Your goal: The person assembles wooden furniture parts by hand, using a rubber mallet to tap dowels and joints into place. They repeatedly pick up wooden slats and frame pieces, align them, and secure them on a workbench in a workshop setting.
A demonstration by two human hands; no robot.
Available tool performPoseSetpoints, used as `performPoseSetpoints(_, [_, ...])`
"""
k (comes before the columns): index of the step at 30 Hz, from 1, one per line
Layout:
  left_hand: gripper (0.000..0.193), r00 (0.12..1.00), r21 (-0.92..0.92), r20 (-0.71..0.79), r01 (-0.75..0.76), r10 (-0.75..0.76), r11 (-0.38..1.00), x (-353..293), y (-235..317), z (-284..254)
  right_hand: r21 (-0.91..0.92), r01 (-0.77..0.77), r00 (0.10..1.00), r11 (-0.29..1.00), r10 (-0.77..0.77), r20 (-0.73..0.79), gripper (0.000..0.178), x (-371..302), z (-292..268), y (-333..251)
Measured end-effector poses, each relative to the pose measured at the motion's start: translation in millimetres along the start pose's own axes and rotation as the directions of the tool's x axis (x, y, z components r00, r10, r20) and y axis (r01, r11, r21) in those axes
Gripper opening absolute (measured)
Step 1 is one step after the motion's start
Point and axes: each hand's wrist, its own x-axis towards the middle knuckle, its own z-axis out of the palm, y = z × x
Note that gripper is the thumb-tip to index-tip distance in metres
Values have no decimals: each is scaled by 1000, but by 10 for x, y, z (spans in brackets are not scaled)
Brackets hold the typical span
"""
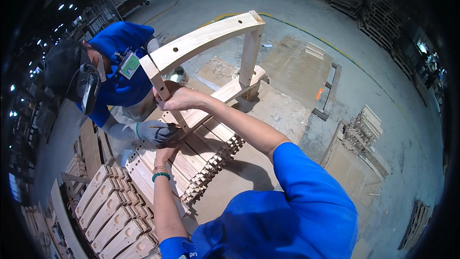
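A: Wooden frame (pixel 206 38): position, hold?
B: Upright over the stacked slats (pixel 199 147). Right hand (pixel 181 98) grasped its left post (pixel 157 80); left hand (pixel 167 152) sat low, fingers hidden behind the gloved hand (pixel 157 132) of a co-worker (pixel 120 43), so its grip could not be told.
A: Handling?
B: Judged stiff, fairly light, not slippery; posts seemed the best holds, the right post (pixel 250 57) being free.
A: Clearance?
B: Slat ends (pixel 215 163) formed a ragged edge. Most room appeared rightward, above the concrete floor (pixel 407 129); the co-worker crowded the left.
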Motion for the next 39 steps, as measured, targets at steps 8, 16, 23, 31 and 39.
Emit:
performPoseSetpoints(8, [56,971,-35,-45,-237,235,971,37,35,55,45,-26,999,999,27,-24,20,-26,-31,0])
performPoseSetpoints(16, [52,987,-280,151,86,-45,956,34,15,137,161,-113,993,981,116,-13,19,-62,-72,24])
performPoseSetpoints(23, [59,1000,-64,13,-9,10,998,-30,-205,-22,117,-185,982,976,179,67,41,36,37,-101])
performPoseSetpoints(31, [62,990,118,54,120,-127,986,-42,46,-41,204,-162,987,965,154,54,41,-24,-32,17])
performPoseSetpoints(39, [67,998,94,45,47,-52,994,-30,-65,5,192,-177,984,965,170,51,40,-5,-11,47])
